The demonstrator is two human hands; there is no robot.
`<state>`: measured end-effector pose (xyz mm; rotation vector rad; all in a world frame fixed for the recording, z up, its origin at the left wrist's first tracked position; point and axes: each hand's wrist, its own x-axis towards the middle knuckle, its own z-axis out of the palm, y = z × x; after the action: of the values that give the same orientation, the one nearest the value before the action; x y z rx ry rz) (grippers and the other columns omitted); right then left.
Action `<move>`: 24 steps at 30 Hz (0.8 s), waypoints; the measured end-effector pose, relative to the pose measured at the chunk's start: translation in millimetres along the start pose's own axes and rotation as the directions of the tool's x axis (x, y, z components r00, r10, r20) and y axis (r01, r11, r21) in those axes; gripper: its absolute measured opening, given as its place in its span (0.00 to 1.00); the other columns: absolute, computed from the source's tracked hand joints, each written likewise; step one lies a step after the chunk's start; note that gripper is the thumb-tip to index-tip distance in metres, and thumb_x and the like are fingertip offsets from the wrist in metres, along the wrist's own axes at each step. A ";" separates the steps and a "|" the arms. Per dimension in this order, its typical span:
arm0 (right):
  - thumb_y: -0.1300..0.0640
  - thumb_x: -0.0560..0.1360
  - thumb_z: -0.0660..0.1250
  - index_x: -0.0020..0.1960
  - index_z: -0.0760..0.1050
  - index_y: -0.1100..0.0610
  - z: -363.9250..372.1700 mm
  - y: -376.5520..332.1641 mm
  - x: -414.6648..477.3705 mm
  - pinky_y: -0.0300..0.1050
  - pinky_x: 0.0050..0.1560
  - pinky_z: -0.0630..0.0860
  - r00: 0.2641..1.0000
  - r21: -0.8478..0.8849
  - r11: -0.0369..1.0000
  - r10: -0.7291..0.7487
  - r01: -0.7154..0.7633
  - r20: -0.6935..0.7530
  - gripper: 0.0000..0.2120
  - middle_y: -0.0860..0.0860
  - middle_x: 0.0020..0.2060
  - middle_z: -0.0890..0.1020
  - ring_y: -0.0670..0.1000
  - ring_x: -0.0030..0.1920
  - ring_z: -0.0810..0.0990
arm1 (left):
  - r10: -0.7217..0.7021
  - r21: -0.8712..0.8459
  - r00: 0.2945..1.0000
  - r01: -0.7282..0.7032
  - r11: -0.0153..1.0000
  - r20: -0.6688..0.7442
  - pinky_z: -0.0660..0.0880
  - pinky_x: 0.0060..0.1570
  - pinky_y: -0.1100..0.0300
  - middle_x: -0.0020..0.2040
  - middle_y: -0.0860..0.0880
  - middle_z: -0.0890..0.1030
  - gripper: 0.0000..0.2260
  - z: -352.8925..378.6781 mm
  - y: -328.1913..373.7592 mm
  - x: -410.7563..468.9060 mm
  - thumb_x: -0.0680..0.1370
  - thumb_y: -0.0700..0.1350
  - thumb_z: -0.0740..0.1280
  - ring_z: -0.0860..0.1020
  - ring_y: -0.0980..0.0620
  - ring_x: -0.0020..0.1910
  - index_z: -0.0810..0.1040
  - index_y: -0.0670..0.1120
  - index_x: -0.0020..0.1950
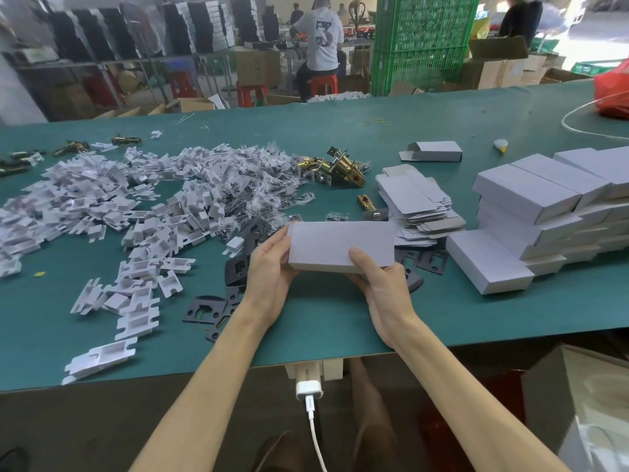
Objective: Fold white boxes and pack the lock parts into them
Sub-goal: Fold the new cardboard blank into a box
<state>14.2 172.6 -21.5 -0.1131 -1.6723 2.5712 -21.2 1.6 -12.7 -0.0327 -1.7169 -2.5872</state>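
Note:
I hold a closed white box just above the green table, in front of me. My left hand grips its left end, thumb on the near side. My right hand grips its lower right part, thumb lying on the top face. Flat unfolded box blanks are stacked just behind the box. Brass latch parts lie farther back, and one brass latch sits by the blanks. Black strike plates lie under and left of my hands.
A stack of finished white boxes fills the right side. A wide heap of white card inserts and bagged screws covers the left. One folded open box lies at the back. A charger hangs at the table's near edge.

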 end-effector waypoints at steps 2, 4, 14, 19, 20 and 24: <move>0.58 0.79 0.70 0.54 0.83 0.59 0.1 1.7 0.8 0.56 0.67 0.76 1.000 -0.016 1.000 -0.004 0.005 0.015 0.07 0.51 0.50 0.87 0.48 0.52 0.84 | 0.008 -0.011 1.000 -0.008 1.000 0.006 0.82 0.51 0.58 0.61 0.41 0.85 0.14 0.4 0.8 -0.1 0.86 0.42 0.60 0.84 0.49 0.57 0.83 0.41 0.64; 0.57 0.79 0.71 0.55 0.83 0.59 -0.4 3.1 1.8 0.57 0.68 0.76 1.000 -0.026 1.000 -0.003 0.004 0.024 0.08 0.51 0.51 0.87 0.49 0.53 0.84 | -0.004 -0.030 1.000 0.004 1.000 0.013 0.82 0.53 0.57 0.60 0.40 0.85 0.16 1.0 0.4 0.1 0.87 0.44 0.58 0.83 0.48 0.56 0.84 0.41 0.64; 0.56 0.78 0.72 0.55 0.82 0.60 -2.8 7.5 4.7 0.58 0.68 0.75 1.000 -0.053 0.999 -0.003 0.004 0.018 0.10 0.54 0.52 0.87 0.54 0.56 0.83 | -0.001 0.045 0.999 0.003 0.999 -0.044 0.79 0.62 0.52 0.66 0.42 0.83 0.16 -1.7 -3.7 2.4 0.88 0.41 0.57 0.82 0.48 0.61 0.75 0.40 0.73; 0.58 0.78 0.72 0.50 0.83 0.56 -4.2 10.5 4.2 0.40 0.54 0.80 0.999 -0.082 0.996 -0.020 0.023 0.044 0.03 0.50 0.49 0.88 0.47 0.51 0.86 | -0.002 0.048 0.998 0.005 0.999 -0.063 0.76 0.67 0.46 0.67 0.39 0.81 0.16 -2.0 -4.6 4.6 0.88 0.41 0.55 0.80 0.45 0.62 0.75 0.38 0.73; 0.57 0.78 0.73 0.51 0.83 0.56 -4.1 10.9 4.2 0.40 0.54 0.79 0.999 -0.088 0.996 -0.024 0.027 0.042 0.04 0.50 0.49 0.88 0.47 0.51 0.86 | 0.001 0.058 0.998 0.002 0.998 -0.063 0.77 0.66 0.47 0.66 0.41 0.82 0.16 -1.7 -4.9 4.4 0.88 0.42 0.56 0.81 0.46 0.62 0.75 0.39 0.73; 0.54 0.78 0.73 0.54 0.83 0.59 -3.5 10.5 4.8 0.51 0.63 0.78 0.999 -0.107 0.994 -0.031 0.034 0.034 0.09 0.52 0.51 0.87 0.55 0.57 0.85 | 0.053 0.188 0.999 -0.051 0.981 -0.009 0.81 0.58 0.54 0.58 0.50 0.86 0.14 -1.0 -7.4 2.0 0.88 0.44 0.59 0.83 0.53 0.56 0.78 0.45 0.70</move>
<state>9.5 172.1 -32.6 -0.0497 -1.8081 2.4732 -23.4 3.5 -19.9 -0.0525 -1.9197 -2.3721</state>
